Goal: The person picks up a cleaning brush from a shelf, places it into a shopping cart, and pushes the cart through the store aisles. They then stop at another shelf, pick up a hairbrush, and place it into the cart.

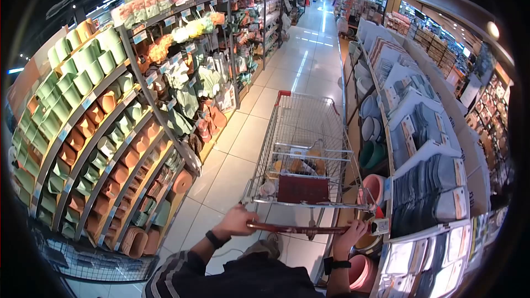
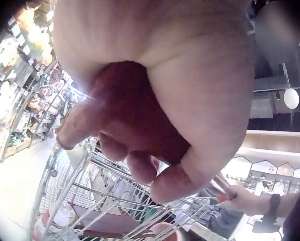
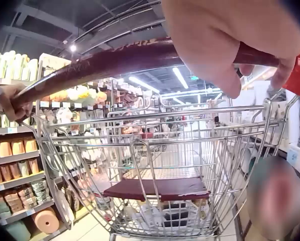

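A metal wire shopping cart [image 1: 338,127] stands ahead of me, with a dark red handle [image 1: 295,229] across its near end. My left hand [image 1: 234,222] grips the handle's left end; in the left wrist view its fingers [image 2: 142,165] curl round the bar. Near the other end, my right hand [image 1: 351,234] holds the same handle, beside a red end piece [image 3: 299,73]. A dark red seat flap [image 1: 303,189] lies behind the handle. Several packed goods [image 1: 308,164] sit in the basket, partly hidden by wires and flap.
Shelves of green and terracotta pots [image 1: 91,116] line the left side of the aisle. To the right, close beside the cart, stands a rack of packed grey textiles [image 1: 430,179], with pink buckets [image 1: 361,272] below. A tiled floor [image 1: 221,171] runs ahead between them.
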Tool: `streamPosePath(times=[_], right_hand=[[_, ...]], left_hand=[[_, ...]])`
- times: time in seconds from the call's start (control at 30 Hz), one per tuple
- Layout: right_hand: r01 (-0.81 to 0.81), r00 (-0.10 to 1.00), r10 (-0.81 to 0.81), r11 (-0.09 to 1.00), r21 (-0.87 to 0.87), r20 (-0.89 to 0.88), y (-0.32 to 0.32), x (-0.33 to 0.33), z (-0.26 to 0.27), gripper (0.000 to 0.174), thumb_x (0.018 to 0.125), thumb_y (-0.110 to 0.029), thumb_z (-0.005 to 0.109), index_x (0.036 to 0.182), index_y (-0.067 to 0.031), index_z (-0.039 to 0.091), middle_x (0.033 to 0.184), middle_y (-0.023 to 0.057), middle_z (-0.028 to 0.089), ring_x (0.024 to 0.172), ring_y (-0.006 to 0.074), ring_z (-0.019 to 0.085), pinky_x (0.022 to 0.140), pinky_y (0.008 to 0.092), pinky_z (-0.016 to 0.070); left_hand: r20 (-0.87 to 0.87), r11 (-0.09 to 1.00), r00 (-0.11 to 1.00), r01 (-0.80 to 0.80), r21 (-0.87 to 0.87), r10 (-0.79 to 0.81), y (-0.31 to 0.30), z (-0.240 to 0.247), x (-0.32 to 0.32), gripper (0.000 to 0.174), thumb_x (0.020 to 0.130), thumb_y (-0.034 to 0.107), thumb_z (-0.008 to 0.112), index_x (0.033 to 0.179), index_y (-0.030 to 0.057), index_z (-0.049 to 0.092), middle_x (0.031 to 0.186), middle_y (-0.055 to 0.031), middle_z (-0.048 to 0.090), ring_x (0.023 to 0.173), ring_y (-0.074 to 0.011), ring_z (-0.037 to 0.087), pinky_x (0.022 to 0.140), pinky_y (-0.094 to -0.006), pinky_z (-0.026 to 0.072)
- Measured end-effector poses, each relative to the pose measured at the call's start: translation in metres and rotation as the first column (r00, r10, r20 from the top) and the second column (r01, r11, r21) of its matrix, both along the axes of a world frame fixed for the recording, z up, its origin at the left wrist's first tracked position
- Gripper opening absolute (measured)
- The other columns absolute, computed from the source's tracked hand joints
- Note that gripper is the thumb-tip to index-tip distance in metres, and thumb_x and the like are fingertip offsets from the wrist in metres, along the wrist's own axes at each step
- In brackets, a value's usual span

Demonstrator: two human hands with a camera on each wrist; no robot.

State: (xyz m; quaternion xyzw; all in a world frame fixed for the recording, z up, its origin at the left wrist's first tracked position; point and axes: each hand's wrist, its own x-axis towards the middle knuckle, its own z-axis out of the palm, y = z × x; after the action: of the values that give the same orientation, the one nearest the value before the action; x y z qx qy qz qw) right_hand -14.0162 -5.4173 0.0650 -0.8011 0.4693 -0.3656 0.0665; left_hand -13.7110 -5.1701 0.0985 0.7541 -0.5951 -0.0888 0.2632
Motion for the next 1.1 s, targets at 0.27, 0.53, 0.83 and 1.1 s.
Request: streamPosePath(times=[0.27, 0.53, 0.83, 1.1], right_hand=[[-0.082, 0.996, 0.084, 0.996, 0.044, -0.037, -0.133, 0.117, -0.001, 0.041, 0.063, 0.000, 0.073, 0.100, -0.0076, 0.057, 0.109, 0.0161, 0.050, 0.114, 0.0408, 0.044, 0.100, 0.0541, 0.0366], [-0.140, 0.984, 0.141, 0.990, -0.017, 0.108, -0.285, 0.234, -0.011, 0.044, 0.055, -0.001, 0.071, 0.096, -0.0068, 0.055, 0.111, 0.0169, 0.048, 0.114, 0.0409, 0.043, 0.100, 0.0547, 0.0367], [-0.167, 0.967, 0.182, 0.981, -0.098, 0.178, -0.455, 0.337, -0.017, 0.038, 0.058, -0.003, 0.069, 0.094, -0.0066, 0.057, 0.108, 0.0173, 0.049, 0.112, 0.0429, 0.044, 0.096, 0.0578, 0.0389], [-0.193, 0.966, 0.199, 0.980, -0.050, 0.165, -0.588, 0.400, -0.016, 0.037, 0.057, -0.003, 0.069, 0.093, -0.0066, 0.058, 0.106, 0.0164, 0.048, 0.109, 0.0405, 0.045, 0.095, 0.0547, 0.0390]], left_hand=[[0.168, 0.985, 0.975, -0.129, -0.118, 0.147, -0.145, -0.011, 0.124, 0.019, 0.062, 0.023, 0.077, 0.078, 0.0150, 0.071, 0.062, -0.0058, 0.064, 0.071, -0.0272, 0.066, 0.088, -0.0400, 0.0508], [0.331, 0.935, 0.874, -0.326, -0.143, 0.356, -0.305, -0.029, 0.235, 0.011, 0.065, 0.025, 0.072, 0.075, 0.0213, 0.073, 0.068, -0.0050, 0.068, 0.080, -0.0244, 0.069, 0.091, -0.0387, 0.0444], [0.343, 0.909, 0.853, -0.416, -0.007, 0.393, -0.470, -0.027, 0.332, 0.012, 0.067, 0.027, 0.071, 0.077, 0.0224, 0.073, 0.077, -0.0078, 0.071, 0.087, -0.0240, 0.070, 0.083, -0.0431, 0.0452], [0.358, 0.899, 0.827, -0.423, -0.111, 0.433, -0.594, -0.033, 0.387, 0.008, 0.063, 0.025, 0.073, 0.069, 0.0205, 0.068, 0.070, -0.0043, 0.069, 0.097, -0.0271, 0.070, 0.081, -0.0421, 0.0437]])
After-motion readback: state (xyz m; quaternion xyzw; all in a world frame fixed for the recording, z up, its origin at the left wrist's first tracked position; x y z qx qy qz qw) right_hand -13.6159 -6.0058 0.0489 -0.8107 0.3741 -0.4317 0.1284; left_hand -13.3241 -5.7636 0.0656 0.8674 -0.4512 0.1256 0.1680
